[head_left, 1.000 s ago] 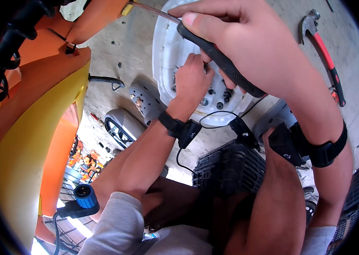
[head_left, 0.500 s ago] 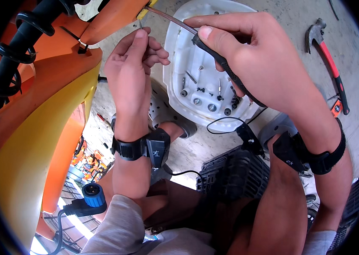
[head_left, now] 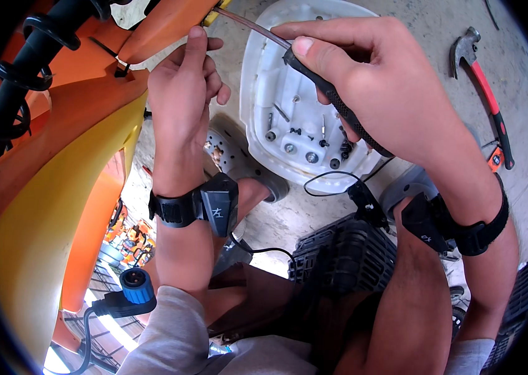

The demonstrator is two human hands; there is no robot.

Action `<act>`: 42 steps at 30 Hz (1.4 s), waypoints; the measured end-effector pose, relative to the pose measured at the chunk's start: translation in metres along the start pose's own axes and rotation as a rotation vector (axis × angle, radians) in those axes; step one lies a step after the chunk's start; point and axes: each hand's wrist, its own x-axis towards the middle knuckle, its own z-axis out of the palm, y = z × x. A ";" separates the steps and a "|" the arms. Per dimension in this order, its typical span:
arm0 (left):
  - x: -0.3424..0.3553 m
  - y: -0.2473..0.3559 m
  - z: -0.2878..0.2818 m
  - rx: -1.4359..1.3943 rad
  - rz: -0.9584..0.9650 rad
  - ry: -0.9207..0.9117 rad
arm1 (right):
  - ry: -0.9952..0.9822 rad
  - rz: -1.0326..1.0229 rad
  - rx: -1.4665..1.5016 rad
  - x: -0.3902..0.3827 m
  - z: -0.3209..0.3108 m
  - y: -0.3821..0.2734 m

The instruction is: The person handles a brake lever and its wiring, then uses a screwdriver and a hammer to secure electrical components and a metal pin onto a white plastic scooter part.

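Observation:
My right hand [head_left: 376, 87] is wrapped round the black handle of a screwdriver [head_left: 317, 80]. Its long shaft runs up and left, and the tip meets a small yellow part [head_left: 210, 19] at the end of an orange panel [head_left: 164, 28]. Just below that panel, my left hand [head_left: 179, 94] has its thumb raised against the index finger in a pinch, the other fingers loosely curled. Whatever is between thumb and finger cannot be made out. Beneath the screwdriver lies a white plastic tray [head_left: 257, 62] with several screws, washers and small dark fittings in it.
On the concrete floor at right is a claw hammer [head_left: 485, 94] with a red and black handle. A black coil spring [head_left: 26, 75] and a yellow panel [head_left: 70, 181] fill the left. A blue-collared plug [head_left: 136, 287] is at lower left, a black crate [head_left: 345, 250] below the tray.
My left hand has shifted slightly left and up toward the orange panel; the small thin piece earlier seen at its fingertips no longer shows. My right hand and the screwdriver are nearly still.

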 end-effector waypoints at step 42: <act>-0.013 0.001 0.022 0.578 0.387 0.360 | 0.007 0.020 0.011 -0.001 -0.001 -0.003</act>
